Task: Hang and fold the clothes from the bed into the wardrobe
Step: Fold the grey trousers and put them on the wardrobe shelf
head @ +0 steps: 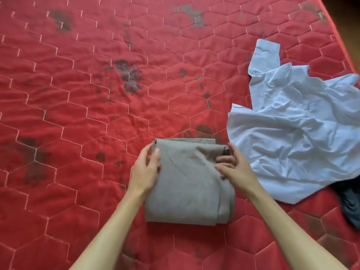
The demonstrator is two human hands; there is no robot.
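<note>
A grey-brown garment [187,184] lies folded into a thick rectangle on the red quilted mattress [78,94], near its front edge. My left hand [145,170] grips the fold's left edge, thumb on top and fingers curled around the side. My right hand [234,168] holds the right edge near the far corner, fingers pinching the layers. A crumpled pale blue shirt [296,129] lies spread out to the right of the folded piece, one sleeve reaching toward the far side.
A dark garment [350,203] pokes out from under the shirt at the right edge. The mattress carries dark stains, and its right border [339,32] runs diagonally at the top right. The wardrobe is out of sight.
</note>
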